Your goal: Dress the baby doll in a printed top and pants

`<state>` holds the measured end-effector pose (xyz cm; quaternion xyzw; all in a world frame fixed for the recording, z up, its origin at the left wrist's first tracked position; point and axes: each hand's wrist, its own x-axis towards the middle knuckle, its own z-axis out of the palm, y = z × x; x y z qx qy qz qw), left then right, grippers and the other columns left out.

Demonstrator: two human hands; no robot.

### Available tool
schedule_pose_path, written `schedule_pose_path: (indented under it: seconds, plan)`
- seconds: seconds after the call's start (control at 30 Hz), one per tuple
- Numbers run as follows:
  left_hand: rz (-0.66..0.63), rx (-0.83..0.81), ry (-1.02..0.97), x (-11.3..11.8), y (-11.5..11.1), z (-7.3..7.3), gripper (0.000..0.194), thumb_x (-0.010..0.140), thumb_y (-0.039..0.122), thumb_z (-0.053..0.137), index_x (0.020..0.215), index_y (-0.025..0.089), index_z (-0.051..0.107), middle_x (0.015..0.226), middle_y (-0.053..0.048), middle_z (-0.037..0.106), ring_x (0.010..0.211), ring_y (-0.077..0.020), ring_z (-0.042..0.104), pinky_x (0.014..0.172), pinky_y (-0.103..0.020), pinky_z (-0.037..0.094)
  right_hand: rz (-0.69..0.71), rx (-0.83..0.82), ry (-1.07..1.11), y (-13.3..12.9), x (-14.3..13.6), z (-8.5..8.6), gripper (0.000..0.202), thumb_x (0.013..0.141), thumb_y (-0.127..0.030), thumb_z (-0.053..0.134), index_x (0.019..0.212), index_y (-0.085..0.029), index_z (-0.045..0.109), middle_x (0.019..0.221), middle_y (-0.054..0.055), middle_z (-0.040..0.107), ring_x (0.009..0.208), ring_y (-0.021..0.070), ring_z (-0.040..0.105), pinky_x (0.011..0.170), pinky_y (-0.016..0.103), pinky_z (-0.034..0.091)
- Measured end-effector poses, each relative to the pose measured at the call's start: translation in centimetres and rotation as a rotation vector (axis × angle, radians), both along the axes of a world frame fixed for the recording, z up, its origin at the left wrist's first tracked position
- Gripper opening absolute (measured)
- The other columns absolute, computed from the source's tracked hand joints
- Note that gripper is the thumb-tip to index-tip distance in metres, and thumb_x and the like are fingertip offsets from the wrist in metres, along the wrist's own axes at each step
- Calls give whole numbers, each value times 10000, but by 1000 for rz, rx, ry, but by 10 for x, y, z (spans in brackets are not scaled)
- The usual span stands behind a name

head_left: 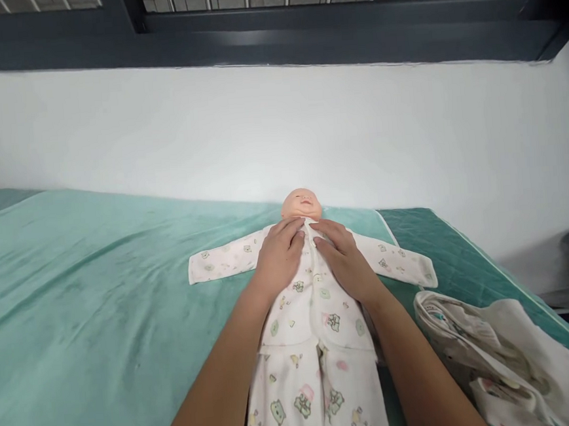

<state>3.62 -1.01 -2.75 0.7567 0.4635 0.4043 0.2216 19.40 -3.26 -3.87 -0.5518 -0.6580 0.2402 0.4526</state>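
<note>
A baby doll (pixel 301 203) lies on its back, head toward the wall, dressed in a white long-sleeved baby shirt (pixel 299 310) with small printed animals. Its sleeves spread out to both sides. Matching trousers (pixel 303 395) cover the lower body. My left hand (pixel 282 251) rests on one side of the chest just below the collar, fingers stretched out flat. Across the front seam, my right hand (pixel 343 254) lies on the other side, its fingers also extended and thumb apart. Both hands touch the fabric near the neck opening. The doll's own hands are hidden.
A pile of folded white cloth (pixel 507 353) lies to the right of the doll. Beneath everything is a light green sheet (pixel 99 306), with a darker green mat (pixel 414 229) at the right. A white wall (pixel 258 123) and a barred window (pixel 270 33) stand behind.
</note>
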Motion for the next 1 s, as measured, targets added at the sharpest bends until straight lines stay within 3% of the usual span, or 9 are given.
schedule_pose_path:
  seconds: [0.27, 0.43, 0.67, 0.9, 1.0]
  plan:
    - [-1, -26, 1, 0, -2, 2, 389, 990, 285, 378, 1315, 224, 583, 1412, -27, 564, 1338, -201, 465, 1153, -375, 350, -17, 52, 69, -2, 0, 1, 302, 904, -372, 518, 1190, -302, 589, 1337, 28, 566, 1280, 229, 478, 1139, 458, 307]
    - [-15, -3, 7, 1, -1, 1, 394, 993, 274, 368, 1323, 240, 581, 1410, -24, 564, 1323, -203, 475, 1144, -383, 360, -3, 30, 38, -2, 0, 2, 287, 908, -374, 507, 1171, -314, 605, 1361, 22, 550, 1310, 232, 447, 1146, 469, 292]
    - [-51, 18, 28, 0, -1, 2, 414, 991, 239, 348, 1314, 298, 601, 1397, -14, 558, 1310, -192, 480, 1139, -378, 369, 47, -6, -27, 2, 3, 0, 330, 923, -400, 494, 1224, -358, 623, 1497, 11, 410, 1404, 271, 342, 1169, 521, 238]
    - [-22, -13, 18, 1, -5, 4, 381, 984, 246, 376, 1217, 329, 665, 1394, 3, 554, 1341, -190, 453, 1141, -386, 367, -67, 24, 264, -3, 0, -3, 334, 853, -380, 596, 1168, -270, 571, 1328, 49, 582, 1253, 239, 505, 1096, 460, 359]
    - [33, 19, -64, -1, -13, 4, 288, 952, 252, 471, 1130, 305, 692, 1347, 1, 589, 1322, -197, 469, 1140, -387, 369, -77, 67, 345, -7, -1, -1, 176, 871, -356, 567, 1005, -258, 626, 1312, 36, 604, 1213, 228, 541, 1071, 431, 383]
